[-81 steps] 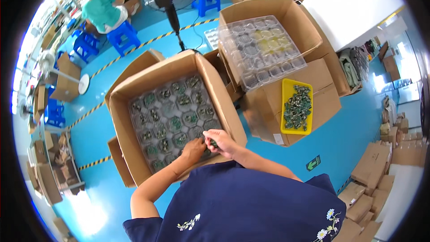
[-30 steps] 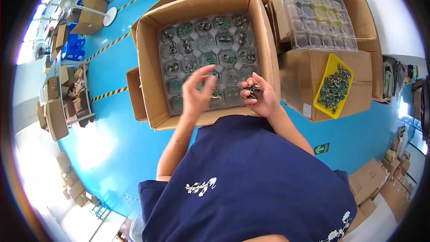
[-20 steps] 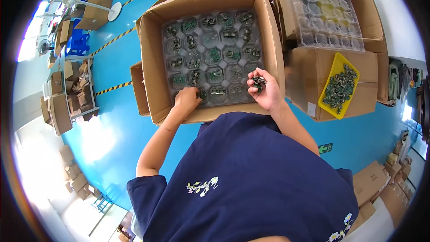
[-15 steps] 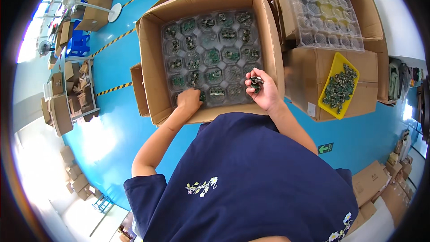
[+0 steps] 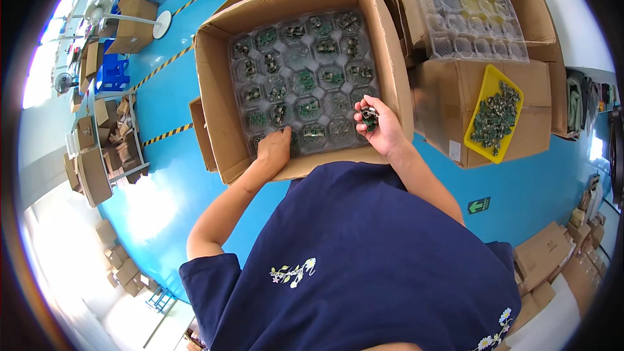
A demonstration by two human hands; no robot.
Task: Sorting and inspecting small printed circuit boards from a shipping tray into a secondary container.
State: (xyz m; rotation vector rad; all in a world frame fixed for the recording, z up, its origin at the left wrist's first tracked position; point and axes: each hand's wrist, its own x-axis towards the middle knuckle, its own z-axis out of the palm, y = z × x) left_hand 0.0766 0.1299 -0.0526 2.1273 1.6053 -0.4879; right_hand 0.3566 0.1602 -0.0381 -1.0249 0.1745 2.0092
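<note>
A clear plastic tray (image 5: 301,58) with rows of octagonal pockets lies in an open cardboard box (image 5: 214,91). Small green circuit boards (image 5: 304,80) with metal parts sit in many of its pockets. My left hand (image 5: 274,149) reaches over the near left pockets, its fingers drawn together; whatever the fingertips pinch is hidden. At the right side of the tray, my right hand (image 5: 385,131) is raised, curled round a small cluster of circuit boards (image 5: 369,119).
To the right, a yellow tray (image 5: 476,147) heaped with circuit boards (image 5: 497,117) rests on a closed cardboard box (image 5: 442,107). Behind it, clear pocket trays (image 5: 448,19) lean on another open box. A white pedestal fan (image 5: 162,25) and blue stools (image 5: 113,74) stand at the left.
My left hand has turned slightly, its fingertips staying over the near left pockets. My right hand has barely moved and keeps its circuit boards. The whole view has shifted a little.
</note>
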